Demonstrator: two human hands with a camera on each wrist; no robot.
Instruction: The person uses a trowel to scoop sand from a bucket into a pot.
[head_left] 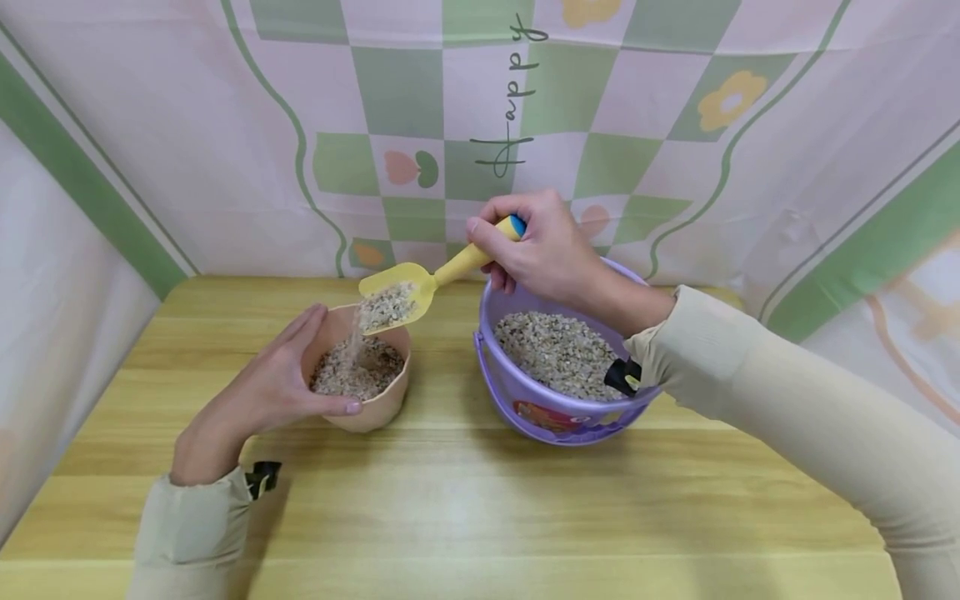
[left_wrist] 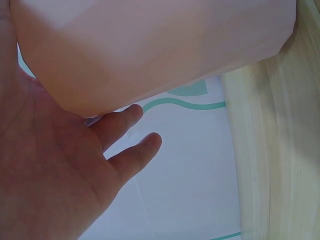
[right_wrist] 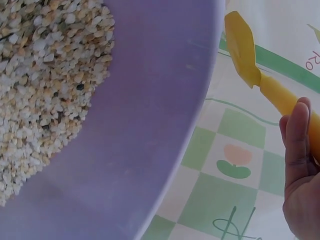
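Note:
My right hand (head_left: 547, 246) grips the yellow handle of a toy shovel (head_left: 465, 265), which has a blue end. Its blade, loaded with gravel (head_left: 392, 307), tilts over a peach-coloured pot (head_left: 390, 406), and a thin stream of grains falls inside. My left hand (head_left: 273, 379) holds the pot from the left, thumb along the near side and fingers around the far side. In the left wrist view two fingers (left_wrist: 135, 155) stick out below the pot's wall (left_wrist: 150, 55). Small mixed stones lie inside the pot. In the right wrist view the shovel (right_wrist: 245, 50) is seen edge-on.
A purple bucket (head_left: 498, 375) holding more gravel (head_left: 558, 354) stands right of the pot, under my right forearm. Its handle hangs down at the front. Both containers stand on a wooden table (head_left: 450, 517). A green-and-white checked cloth (head_left: 480, 92) hangs behind.

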